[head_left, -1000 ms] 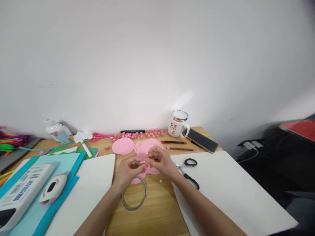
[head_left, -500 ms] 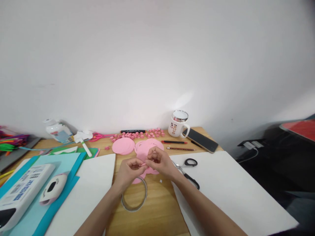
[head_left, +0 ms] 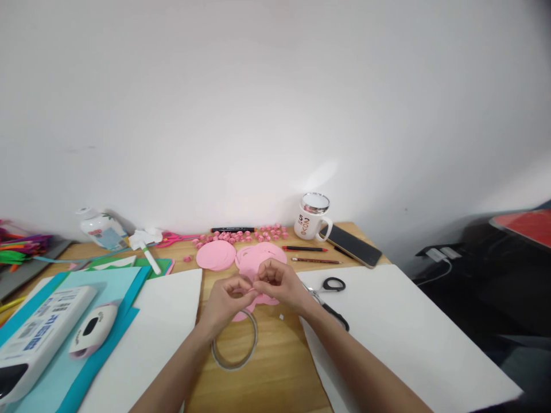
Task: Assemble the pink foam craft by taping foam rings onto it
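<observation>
Our left hand (head_left: pixel 226 299) and right hand (head_left: pixel 278 282) pinch a pink strip (head_left: pixel 251 291) mid-counter; many rolled buds (head_left: pixel 241 234) lie finished at the back edge, discs (head_left: pixel 216 255) remain uncut.

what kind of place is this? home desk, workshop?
Looks like a craft desk set against a plain wall, probably at home or in an office. Pink paper circles, scissors and coloured paper sheets cover the wooden desk; both hands pinch a small pink paper piece.
</observation>
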The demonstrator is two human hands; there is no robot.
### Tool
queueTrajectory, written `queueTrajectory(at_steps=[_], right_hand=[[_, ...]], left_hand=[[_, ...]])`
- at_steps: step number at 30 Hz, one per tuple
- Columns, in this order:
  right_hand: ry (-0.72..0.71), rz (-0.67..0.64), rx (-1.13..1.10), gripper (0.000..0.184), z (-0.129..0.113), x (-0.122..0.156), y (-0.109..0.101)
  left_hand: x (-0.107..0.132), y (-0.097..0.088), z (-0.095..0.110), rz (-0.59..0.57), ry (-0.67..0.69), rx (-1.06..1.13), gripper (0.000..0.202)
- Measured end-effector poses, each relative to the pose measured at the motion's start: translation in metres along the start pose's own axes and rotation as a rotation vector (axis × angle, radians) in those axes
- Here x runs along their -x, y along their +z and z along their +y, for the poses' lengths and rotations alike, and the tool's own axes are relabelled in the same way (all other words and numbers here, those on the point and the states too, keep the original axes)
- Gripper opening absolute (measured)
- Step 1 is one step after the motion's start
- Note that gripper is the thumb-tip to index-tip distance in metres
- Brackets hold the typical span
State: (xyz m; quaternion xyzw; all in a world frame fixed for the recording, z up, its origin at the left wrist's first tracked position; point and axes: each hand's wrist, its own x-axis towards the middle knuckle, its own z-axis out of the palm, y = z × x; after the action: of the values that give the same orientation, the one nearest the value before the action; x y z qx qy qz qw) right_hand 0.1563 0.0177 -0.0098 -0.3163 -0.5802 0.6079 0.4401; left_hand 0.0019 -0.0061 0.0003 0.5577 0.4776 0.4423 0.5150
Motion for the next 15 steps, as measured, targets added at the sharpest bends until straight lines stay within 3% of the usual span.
queueTrajectory(at_steps=[7, 11, 15], right_hand=[[0.007, 0.083, -0.011, 0.022, 0.003, 0.000, 0.006], [0.112, 0.003, -0.154, 0.032, 0.012, 0.001, 0.018], [0.162, 0.067, -0.227, 0.043, 0.015, 0.000, 0.024]], left_hand=[[-0.004, -0.005, -0.004, 0.209, -0.145, 0.367, 0.020], [-0.004, -0.004, -0.005, 0.203, -0.152, 0.468, 0.021], [-0.002, 0.002, -0.008, 0.165, -0.157, 0.428, 0.021]])
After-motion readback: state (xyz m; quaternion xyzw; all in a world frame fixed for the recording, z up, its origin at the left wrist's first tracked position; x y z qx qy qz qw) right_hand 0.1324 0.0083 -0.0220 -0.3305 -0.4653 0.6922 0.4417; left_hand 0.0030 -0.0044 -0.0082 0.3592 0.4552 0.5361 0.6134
